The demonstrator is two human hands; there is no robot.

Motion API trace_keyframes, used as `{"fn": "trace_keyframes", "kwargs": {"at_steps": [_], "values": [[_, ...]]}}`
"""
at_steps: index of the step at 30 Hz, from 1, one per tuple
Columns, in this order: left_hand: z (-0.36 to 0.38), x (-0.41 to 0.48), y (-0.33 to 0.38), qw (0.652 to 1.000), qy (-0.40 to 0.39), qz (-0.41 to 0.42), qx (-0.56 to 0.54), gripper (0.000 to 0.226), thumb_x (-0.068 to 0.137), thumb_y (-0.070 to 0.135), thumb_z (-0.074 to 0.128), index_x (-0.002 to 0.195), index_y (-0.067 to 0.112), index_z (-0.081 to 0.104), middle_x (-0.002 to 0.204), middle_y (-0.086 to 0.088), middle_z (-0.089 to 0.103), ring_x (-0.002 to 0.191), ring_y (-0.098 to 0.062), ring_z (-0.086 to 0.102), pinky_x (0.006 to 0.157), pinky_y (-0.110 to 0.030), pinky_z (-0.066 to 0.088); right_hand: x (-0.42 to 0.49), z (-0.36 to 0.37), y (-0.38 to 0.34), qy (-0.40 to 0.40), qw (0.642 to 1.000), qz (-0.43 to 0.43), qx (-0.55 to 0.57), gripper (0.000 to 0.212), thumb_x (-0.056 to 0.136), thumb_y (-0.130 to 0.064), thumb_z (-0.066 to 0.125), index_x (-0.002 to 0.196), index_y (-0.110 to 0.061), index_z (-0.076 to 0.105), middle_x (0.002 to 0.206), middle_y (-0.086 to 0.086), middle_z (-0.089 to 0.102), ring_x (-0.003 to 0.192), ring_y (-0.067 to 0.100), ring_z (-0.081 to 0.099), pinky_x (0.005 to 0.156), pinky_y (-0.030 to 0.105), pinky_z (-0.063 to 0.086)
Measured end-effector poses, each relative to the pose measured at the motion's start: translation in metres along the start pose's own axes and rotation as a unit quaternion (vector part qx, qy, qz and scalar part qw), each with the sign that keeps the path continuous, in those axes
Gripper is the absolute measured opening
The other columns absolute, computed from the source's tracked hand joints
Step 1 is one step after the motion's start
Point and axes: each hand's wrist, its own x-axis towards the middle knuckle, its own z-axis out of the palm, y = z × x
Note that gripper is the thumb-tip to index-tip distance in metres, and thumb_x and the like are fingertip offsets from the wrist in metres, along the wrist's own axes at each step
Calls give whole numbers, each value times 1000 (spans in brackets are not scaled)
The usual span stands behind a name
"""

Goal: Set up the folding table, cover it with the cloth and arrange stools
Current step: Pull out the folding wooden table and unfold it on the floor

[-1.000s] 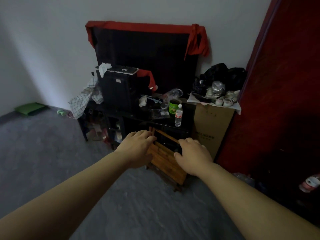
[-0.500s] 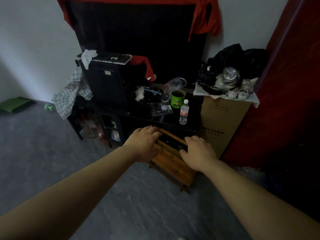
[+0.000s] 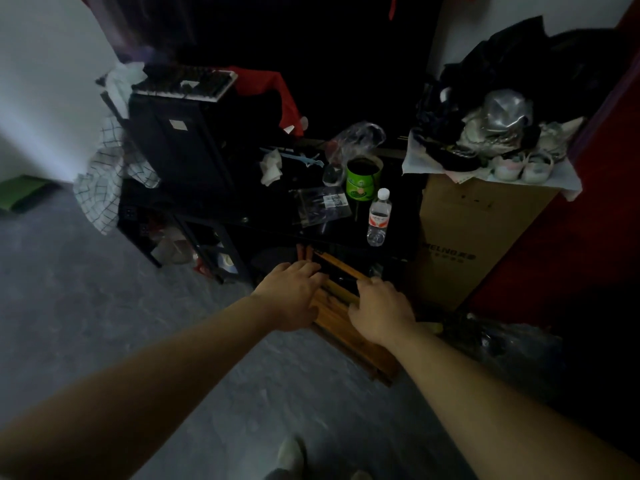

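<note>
A folded wooden slatted piece (image 3: 341, 322), brown and leaning against the dark low shelf unit (image 3: 263, 223), stands on the grey floor at the centre. My left hand (image 3: 294, 296) lies over its upper left edge with the fingers curled on the wood. My right hand (image 3: 377, 308) grips its top rail on the right side. A large dark panel (image 3: 311, 64) with red cloth (image 3: 287, 98) draped near it leans against the white wall behind the shelf. The lower part of the wooden piece is partly hidden by my right forearm.
The shelf holds a green tin (image 3: 362, 178), a water bottle (image 3: 379, 218), plastic bags and a black case with a keyboard (image 3: 187, 86) on top. A cardboard box (image 3: 474, 233) piled with shoes stands right. A red door (image 3: 595, 209) is at far right. Checked cloth (image 3: 104, 178) hangs left.
The view has come closer and tilted down. Both hands have stayed on the top of the wooden piece; my shoe now shows at the bottom edge.
</note>
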Motion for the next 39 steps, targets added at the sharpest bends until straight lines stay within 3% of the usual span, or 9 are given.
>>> {"fn": "trace_keyframes", "kwargs": {"at_steps": [5,11,21,29,35,39], "values": [[28,60,-45,998,-43,39,6,78,86,50,60,154,24,32,161,-5,29,149,-26,24,116,-46,25,55,22,9,-34,997,63,-3,47,92,-39,50,134,-17,50,130,10,53,116,30,52,91,41,46],[56,140,-89,992,-70,94,-43,79,82,45,60,154,27,31,160,-2,30,147,-25,26,114,-46,28,113,47,10,-48,984,171,-19,53,92,-40,51,139,-16,47,138,10,50,126,31,45,100,45,40],[135,232,-120,980,-119,150,-53,81,86,42,65,156,24,29,163,-4,25,147,-25,25,116,-42,23,193,92,39,-98,973,211,13,64,94,-36,51,150,-10,32,153,14,36,139,35,34,109,49,35],[211,291,-127,982,-141,94,-79,81,90,36,61,159,22,22,165,-2,19,148,-25,26,116,-48,31,264,161,97,-126,970,207,8,66,92,-33,53,150,-10,31,148,13,39,135,35,38,109,49,37],[266,318,-131,980,-123,43,-152,80,91,36,62,159,21,23,166,-3,19,149,-25,25,116,-53,30,301,210,132,-149,967,203,-26,78,92,-34,57,155,-8,18,155,16,29,141,37,30,112,52,33],[288,322,-131,971,-86,32,-219,76,92,31,66,157,16,30,163,-7,27,148,-27,29,118,-49,29,311,227,137,-180,959,210,-56,78,95,-30,49,157,-5,8,158,18,24,143,40,25,112,58,28]]}}
